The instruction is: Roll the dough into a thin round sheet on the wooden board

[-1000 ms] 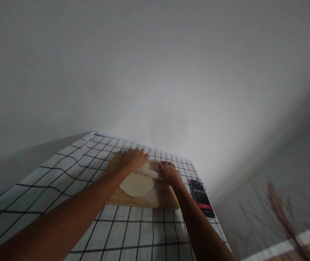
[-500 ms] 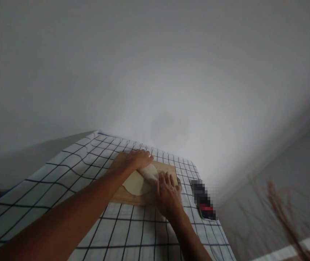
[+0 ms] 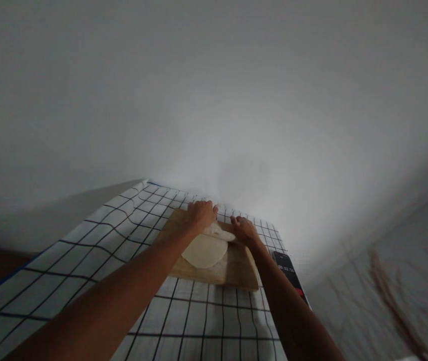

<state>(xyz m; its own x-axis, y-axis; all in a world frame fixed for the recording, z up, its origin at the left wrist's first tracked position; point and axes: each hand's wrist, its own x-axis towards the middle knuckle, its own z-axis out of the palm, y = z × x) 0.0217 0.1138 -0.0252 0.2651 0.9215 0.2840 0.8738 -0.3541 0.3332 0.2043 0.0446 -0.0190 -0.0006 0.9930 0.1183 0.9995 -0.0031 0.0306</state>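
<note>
A thin, pale round of dough lies flat on a wooden board. Across its far part rests a light-coloured rolling pin, dusted whitish. My left hand is closed over the pin's left end, fingers curled away from me. At the pin's right end, my right hand is bent round it, though the hand itself hides the exact contact. Both forearms reach far forward over the board, and the left one covers part of the dough's left side.
Under the board is a white tablecloth with a dark grid. A phone showing a timer lies near the table's right edge. A pale wall rises behind the table. Blurred dry twigs stand at lower right.
Both hands have pushed the rolling pin away from me toward the board's far side. My right hand moved farthest, its fingers now curled rather than stretched. More dough shows in front.
</note>
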